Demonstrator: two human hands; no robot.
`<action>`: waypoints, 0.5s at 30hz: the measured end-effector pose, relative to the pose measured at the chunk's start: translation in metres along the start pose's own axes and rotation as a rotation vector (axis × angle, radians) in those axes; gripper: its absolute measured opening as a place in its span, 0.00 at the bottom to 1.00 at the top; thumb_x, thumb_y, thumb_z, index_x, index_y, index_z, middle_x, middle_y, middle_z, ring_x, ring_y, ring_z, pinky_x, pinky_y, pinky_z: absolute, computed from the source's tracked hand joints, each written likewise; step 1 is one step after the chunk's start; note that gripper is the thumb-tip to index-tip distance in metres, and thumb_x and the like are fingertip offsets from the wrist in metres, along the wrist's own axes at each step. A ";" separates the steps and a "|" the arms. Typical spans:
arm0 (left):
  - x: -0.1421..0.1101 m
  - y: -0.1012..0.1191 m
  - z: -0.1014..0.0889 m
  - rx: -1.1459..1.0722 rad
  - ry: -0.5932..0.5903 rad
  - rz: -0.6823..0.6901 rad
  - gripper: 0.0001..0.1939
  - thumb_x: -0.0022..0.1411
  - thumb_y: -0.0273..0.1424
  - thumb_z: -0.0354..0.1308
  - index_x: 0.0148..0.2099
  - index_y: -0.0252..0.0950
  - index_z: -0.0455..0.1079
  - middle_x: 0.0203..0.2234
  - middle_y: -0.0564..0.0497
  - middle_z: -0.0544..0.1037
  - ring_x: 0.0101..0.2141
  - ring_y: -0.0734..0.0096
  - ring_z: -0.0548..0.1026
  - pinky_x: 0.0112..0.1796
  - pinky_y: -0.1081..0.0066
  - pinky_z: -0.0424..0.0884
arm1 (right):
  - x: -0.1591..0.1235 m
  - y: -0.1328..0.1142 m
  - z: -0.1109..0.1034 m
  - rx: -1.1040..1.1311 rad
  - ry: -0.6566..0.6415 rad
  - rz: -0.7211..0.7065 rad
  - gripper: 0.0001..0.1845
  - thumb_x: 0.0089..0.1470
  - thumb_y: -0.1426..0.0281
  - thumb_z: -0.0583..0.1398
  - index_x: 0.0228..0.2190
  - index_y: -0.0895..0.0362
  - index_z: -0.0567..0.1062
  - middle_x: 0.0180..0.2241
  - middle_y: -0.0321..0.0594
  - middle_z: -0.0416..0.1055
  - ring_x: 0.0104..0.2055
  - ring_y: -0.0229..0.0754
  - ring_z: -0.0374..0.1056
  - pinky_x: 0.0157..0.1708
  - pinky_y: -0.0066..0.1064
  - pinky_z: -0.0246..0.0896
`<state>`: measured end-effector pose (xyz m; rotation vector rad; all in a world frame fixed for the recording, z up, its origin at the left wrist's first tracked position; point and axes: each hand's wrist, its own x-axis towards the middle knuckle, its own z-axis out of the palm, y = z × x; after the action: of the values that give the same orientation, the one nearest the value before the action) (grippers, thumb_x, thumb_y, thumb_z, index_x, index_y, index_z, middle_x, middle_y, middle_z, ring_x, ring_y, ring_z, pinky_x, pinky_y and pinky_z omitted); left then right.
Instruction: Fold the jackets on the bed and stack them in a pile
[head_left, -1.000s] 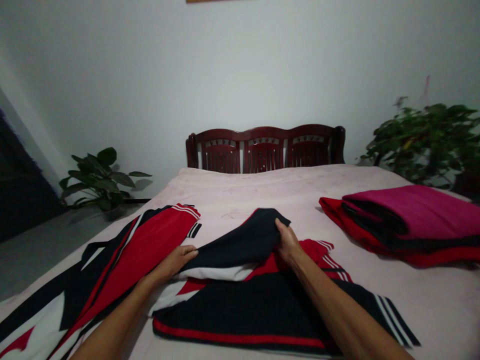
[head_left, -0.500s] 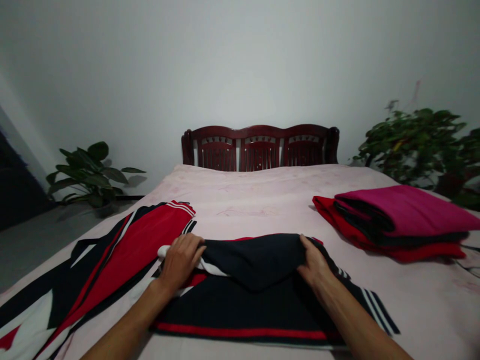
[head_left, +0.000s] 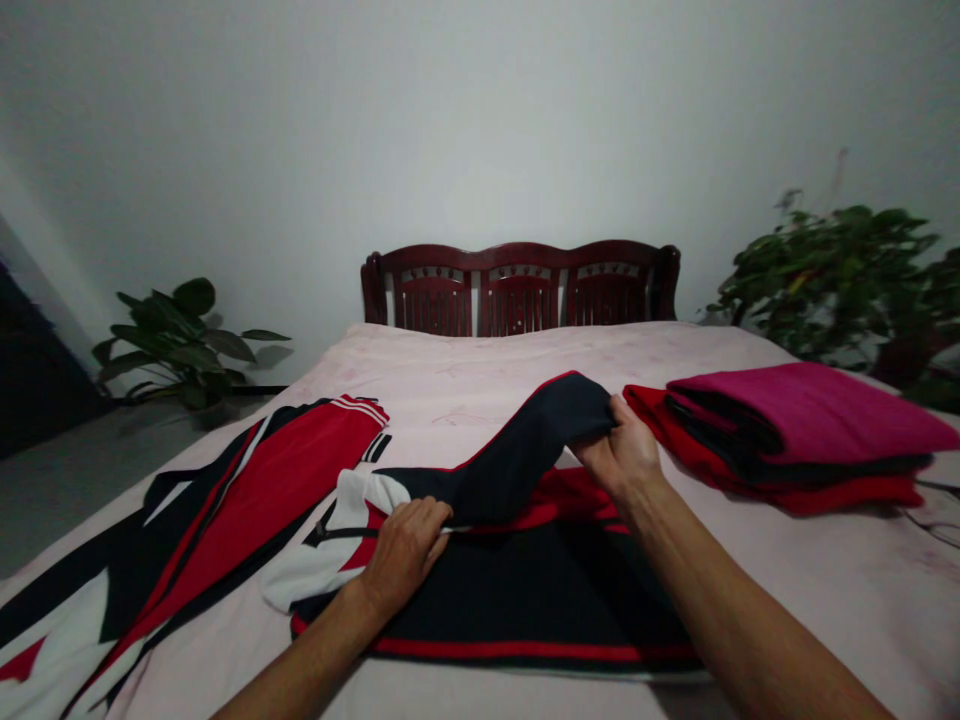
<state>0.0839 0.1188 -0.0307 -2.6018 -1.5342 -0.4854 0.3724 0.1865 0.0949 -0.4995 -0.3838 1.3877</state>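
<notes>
A navy, red and white zip-up jacket point(head_left: 525, 590) lies folded on the bed in front of me, its white collar part and dark zipper toward the left. My right hand point(head_left: 622, 450) grips a navy sleeve point(head_left: 517, 450) of this jacket near its end and holds it raised, so the sleeve arches above the body. At the sleeve's other end, my left hand point(head_left: 409, 550) is closed on the jacket fabric, fingers together; the fingertips are partly hidden. A second garment, red, navy and white point(head_left: 292, 480), is spread out to the left of my left hand.
A folded magenta cloth point(head_left: 817, 410) tops a stack with dark and red cloth point(head_left: 825, 500) on the right. The bed has a pale pink sheet point(head_left: 480, 370) and a dark wooden headboard point(head_left: 517, 285). Leafy plants stand at left point(head_left: 180, 340) and right point(head_left: 832, 280).
My right hand has lifted the navy sleeve up from the jacket, baring red fabric beneath. My left hand has slid right, off the white collar area.
</notes>
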 end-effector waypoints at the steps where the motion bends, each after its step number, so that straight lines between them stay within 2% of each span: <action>1: -0.005 0.002 -0.003 -0.003 -0.021 0.012 0.06 0.69 0.29 0.50 0.46 0.40 0.67 0.37 0.49 0.75 0.40 0.61 0.73 0.41 0.64 0.66 | -0.002 0.001 -0.003 0.017 0.037 -0.024 0.18 0.67 0.69 0.48 0.41 0.58 0.77 0.32 0.39 0.80 0.34 0.37 0.77 0.44 0.32 0.74; 4: -0.013 0.004 -0.011 -0.101 -0.144 0.034 0.07 0.70 0.35 0.52 0.46 0.41 0.67 0.38 0.51 0.76 0.39 0.64 0.74 0.40 0.66 0.67 | -0.011 0.010 -0.033 -0.016 0.259 -0.035 0.16 0.66 0.70 0.50 0.42 0.59 0.78 0.29 0.39 0.80 0.34 0.39 0.78 0.42 0.32 0.75; 7: -0.005 -0.010 -0.022 -0.194 -0.148 -0.057 0.10 0.72 0.36 0.47 0.46 0.41 0.68 0.39 0.52 0.76 0.40 0.67 0.75 0.41 0.68 0.68 | -0.021 0.025 -0.077 -0.127 0.438 0.170 0.14 0.62 0.74 0.53 0.41 0.59 0.78 0.27 0.40 0.80 0.33 0.43 0.78 0.42 0.35 0.76; 10: 0.013 -0.040 -0.031 -0.008 -0.097 -0.208 0.12 0.70 0.32 0.49 0.51 0.40 0.69 0.46 0.46 0.76 0.47 0.62 0.73 0.47 0.64 0.67 | -0.024 0.030 -0.108 -0.202 0.455 0.283 0.12 0.58 0.76 0.54 0.38 0.59 0.78 0.26 0.41 0.80 0.33 0.45 0.78 0.40 0.37 0.77; 13: 0.020 -0.068 -0.031 0.202 -0.170 -0.345 0.13 0.65 0.32 0.55 0.50 0.38 0.72 0.47 0.41 0.76 0.49 0.52 0.72 0.46 0.58 0.66 | -0.013 0.019 -0.116 -0.192 0.428 0.215 0.09 0.56 0.75 0.56 0.36 0.59 0.77 0.26 0.41 0.79 0.32 0.46 0.78 0.40 0.38 0.78; 15: 0.016 -0.077 -0.028 0.220 -0.213 -0.389 0.11 0.63 0.31 0.54 0.46 0.37 0.73 0.43 0.41 0.76 0.44 0.53 0.74 0.41 0.60 0.68 | -0.003 0.004 -0.113 -0.149 0.442 0.131 0.08 0.57 0.75 0.56 0.35 0.58 0.77 0.27 0.40 0.79 0.31 0.43 0.77 0.39 0.35 0.78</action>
<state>0.0177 0.1641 -0.0064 -2.2539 -2.0442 -0.0543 0.4291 0.1721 -0.0022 -0.9466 -0.0945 1.3340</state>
